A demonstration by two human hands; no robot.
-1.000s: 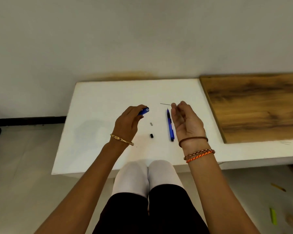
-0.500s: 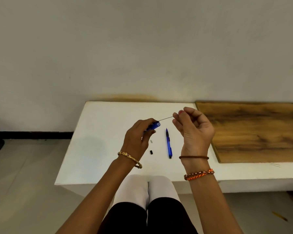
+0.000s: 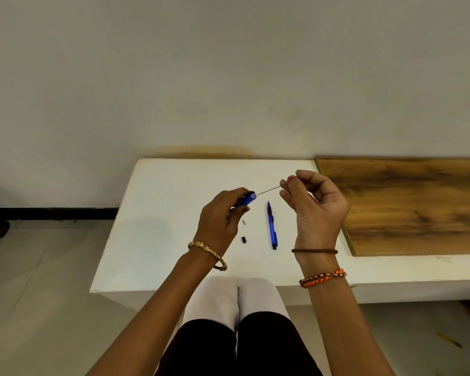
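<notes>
1. While the person sits with knees tucked against the white tabletop [image 3: 160,226], both hands are raised just above its middle.
2. Fingers curled tight, the left hand [image 3: 219,221] grips a blue barrel [image 3: 248,199]. Only its round open end pokes out past the fingers. The rest is buried in the fist, so I cannot tell its length or what sits at the other end.
3. Opposite it, the right hand [image 3: 319,207] pinches a thin dark rod [image 3: 267,190] between thumb and fingertip, the other fingers loosely bent. The pinched end is hidden behind the fingertips.
4. From that pinch the thin dark rod slants down to the open end of the blue barrel. Whether its tip is inside the mouth or only meets it is too fine to make out.
5. Flat on the tabletop between the two hands lies a second blue pen [image 3: 272,226], its point towards the wall.
6. Left of that pen lie a small pale piece [image 3: 244,222], just beside the left hand's fingers, and a small black piece [image 3: 244,239] nearer the person. Both are too small to identify.
7. On the right of the tabletop, a wooden board [image 3: 404,207] runs out of sight.
</notes>
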